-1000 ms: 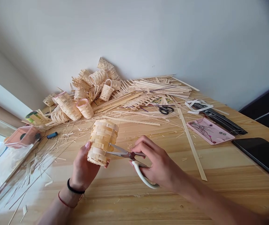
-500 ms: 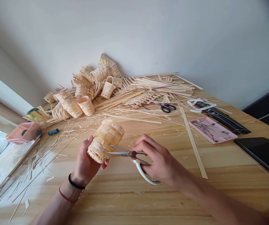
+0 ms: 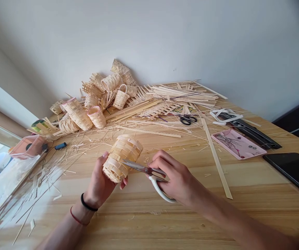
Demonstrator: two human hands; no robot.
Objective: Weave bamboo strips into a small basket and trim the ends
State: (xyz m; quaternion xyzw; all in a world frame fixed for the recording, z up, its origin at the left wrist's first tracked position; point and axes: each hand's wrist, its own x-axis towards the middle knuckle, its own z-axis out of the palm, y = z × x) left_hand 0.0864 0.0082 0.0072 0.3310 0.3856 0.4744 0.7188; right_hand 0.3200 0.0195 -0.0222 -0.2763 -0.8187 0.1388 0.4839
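Observation:
A small woven basket (image 3: 125, 152) of pale wood strips lies tilted in my left hand (image 3: 102, 180), whose thumb presses its left side while fingertips show beneath its right side. My right hand (image 3: 174, 175) is closed round the white handles of a pair of scissors (image 3: 139, 167). The scissor blades lie close together, their tips against the lower side of the woven wall or just in front of it; which of the two I cannot tell. Part of the basket's underside is hidden by my left palm.
Woven baskets (image 3: 79, 114) are heaped at the back left beside piled wood strips (image 3: 183, 95). Black-handled scissors (image 3: 188, 119) lie before the pile. To the right are a pink tray (image 3: 243, 147), a long strip (image 3: 218, 163) and a black phone (image 3: 292, 172).
My left hand and the basket have shifted slightly right. The scissor blades, apart before, have come together against or near the weave.

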